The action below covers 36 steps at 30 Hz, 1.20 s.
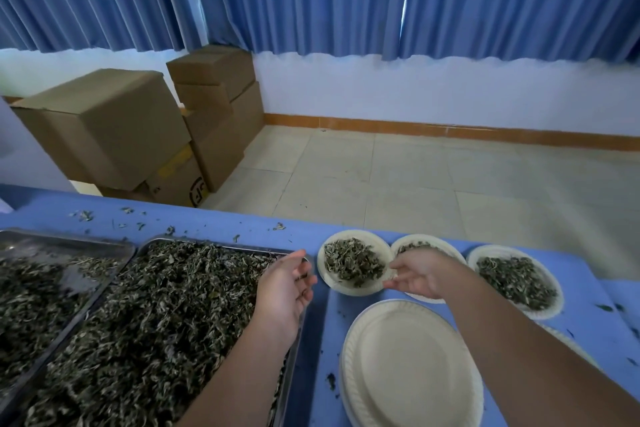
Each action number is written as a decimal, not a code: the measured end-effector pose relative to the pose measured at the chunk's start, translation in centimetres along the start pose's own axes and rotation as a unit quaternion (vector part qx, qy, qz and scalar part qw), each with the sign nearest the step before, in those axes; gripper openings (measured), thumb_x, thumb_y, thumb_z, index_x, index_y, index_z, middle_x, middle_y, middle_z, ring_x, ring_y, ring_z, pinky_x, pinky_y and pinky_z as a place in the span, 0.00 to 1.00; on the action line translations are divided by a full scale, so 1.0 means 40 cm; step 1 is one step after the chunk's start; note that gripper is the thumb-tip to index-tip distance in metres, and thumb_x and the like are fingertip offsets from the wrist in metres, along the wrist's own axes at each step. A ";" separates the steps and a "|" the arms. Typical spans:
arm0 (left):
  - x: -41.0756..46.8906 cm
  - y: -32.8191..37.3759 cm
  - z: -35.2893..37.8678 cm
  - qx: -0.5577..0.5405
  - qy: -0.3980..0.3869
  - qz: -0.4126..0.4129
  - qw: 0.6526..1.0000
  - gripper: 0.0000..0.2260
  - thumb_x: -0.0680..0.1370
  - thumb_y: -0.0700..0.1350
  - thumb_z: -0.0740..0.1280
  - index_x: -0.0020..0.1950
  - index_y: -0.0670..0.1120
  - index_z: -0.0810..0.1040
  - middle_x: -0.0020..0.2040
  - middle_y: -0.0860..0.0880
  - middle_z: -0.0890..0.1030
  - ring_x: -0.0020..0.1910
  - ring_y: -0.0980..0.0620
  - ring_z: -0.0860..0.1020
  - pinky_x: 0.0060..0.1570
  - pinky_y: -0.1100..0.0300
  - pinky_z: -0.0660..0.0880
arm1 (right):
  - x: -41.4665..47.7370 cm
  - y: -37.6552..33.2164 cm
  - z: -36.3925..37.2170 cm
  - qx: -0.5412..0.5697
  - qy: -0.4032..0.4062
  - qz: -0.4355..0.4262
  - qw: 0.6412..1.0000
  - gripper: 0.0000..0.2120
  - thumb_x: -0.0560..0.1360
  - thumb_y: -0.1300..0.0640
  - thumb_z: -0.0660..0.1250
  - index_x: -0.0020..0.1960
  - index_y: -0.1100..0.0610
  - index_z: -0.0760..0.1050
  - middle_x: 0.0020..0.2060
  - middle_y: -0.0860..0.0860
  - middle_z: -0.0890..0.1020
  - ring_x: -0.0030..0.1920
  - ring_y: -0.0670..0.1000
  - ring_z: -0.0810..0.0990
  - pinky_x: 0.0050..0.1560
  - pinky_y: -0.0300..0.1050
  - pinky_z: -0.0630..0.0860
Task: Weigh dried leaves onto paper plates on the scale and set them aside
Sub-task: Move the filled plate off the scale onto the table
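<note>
Dried leaves [156, 305] fill a metal tray [207, 244] on the blue table. My left hand [287, 288] hovers over the tray's right edge, palm turned inward and fingers loosely curled, with a few leaf bits by the fingertips. My right hand [419, 274] reaches to the left-most paper plate of leaves [346, 289] and pinches its right rim between thumb and fingers. This hand partly hides a second filled plate [426, 241]. A third filled plate [498, 250] lies further right. A stack of empty paper plates [408, 364] sits near me. No scale is in view.
A second metal tray [69, 242] with fewer leaves lies at the far left. Loose leaf crumbs dot the blue table [329, 322]. Beyond the table are tiled floor, stacked cardboard boxes [104, 125] and blue curtains.
</note>
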<state>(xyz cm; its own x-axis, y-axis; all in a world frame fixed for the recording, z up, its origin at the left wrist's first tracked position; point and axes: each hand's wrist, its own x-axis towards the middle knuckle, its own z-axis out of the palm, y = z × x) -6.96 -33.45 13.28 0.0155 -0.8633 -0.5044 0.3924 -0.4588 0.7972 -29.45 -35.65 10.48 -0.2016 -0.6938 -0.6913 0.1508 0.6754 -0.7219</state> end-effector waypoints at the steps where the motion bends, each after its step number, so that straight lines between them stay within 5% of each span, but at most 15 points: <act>1: -0.018 0.005 -0.001 -0.001 -0.004 -0.002 1.000 0.04 0.79 0.40 0.64 0.48 0.46 0.79 0.31 0.51 0.79 0.32 0.52 0.75 0.36 0.59 0.68 | -0.025 -0.007 -0.012 0.010 0.002 -0.010 1.000 0.14 0.80 0.69 0.59 0.65 0.70 0.68 0.61 0.64 0.74 0.35 0.59 0.81 0.25 0.42 0.79; 4: -0.084 0.022 -0.005 -0.002 -0.013 -0.004 1.000 0.03 0.79 0.40 0.65 0.47 0.46 0.78 0.32 0.51 0.78 0.32 0.52 0.74 0.36 0.59 0.67 | -0.123 -0.022 -0.051 0.048 0.027 -0.039 0.998 0.04 0.80 0.69 0.59 0.47 0.69 0.71 0.42 0.62 0.76 0.30 0.57 0.79 0.22 0.41 0.77; 7: -0.151 0.024 -0.016 0.004 -0.021 0.004 1.000 0.05 0.79 0.40 0.64 0.49 0.46 0.79 0.35 0.50 0.78 0.33 0.52 0.74 0.36 0.59 0.66 | -0.221 -0.015 -0.074 0.075 0.032 -0.095 0.992 0.01 0.79 0.70 0.59 0.49 0.68 0.69 0.38 0.62 0.74 0.23 0.55 0.74 0.21 0.40 0.75; 23: -0.345 -0.239 -0.159 0.090 -0.203 0.113 0.968 0.08 0.79 0.39 0.61 0.49 0.44 0.81 0.32 0.51 0.78 0.27 0.54 0.74 0.31 0.61 0.66 | -0.417 0.281 -0.023 0.011 0.033 -0.332 0.943 0.05 0.78 0.62 0.64 0.44 0.61 0.77 0.30 0.52 0.78 0.25 0.48 0.72 0.22 0.36 0.66; 36: -0.611 -0.448 -0.439 0.025 -0.148 0.076 0.986 0.06 0.79 0.40 0.62 0.47 0.46 0.78 0.30 0.51 0.75 0.29 0.53 0.71 0.32 0.60 0.64 | -0.722 0.647 -0.078 0.000 0.096 -0.322 0.942 0.03 0.74 0.60 0.66 0.42 0.59 0.77 0.26 0.49 0.78 0.23 0.46 0.73 0.23 0.37 0.65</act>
<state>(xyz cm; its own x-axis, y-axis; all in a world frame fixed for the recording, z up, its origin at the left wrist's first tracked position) 1.76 -0.43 5.51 -0.2004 -0.9432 -0.2648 0.3603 -0.3223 0.8754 -22.74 2.67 11.87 -0.4232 -0.9015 -0.0908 -0.0636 0.1296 -0.9895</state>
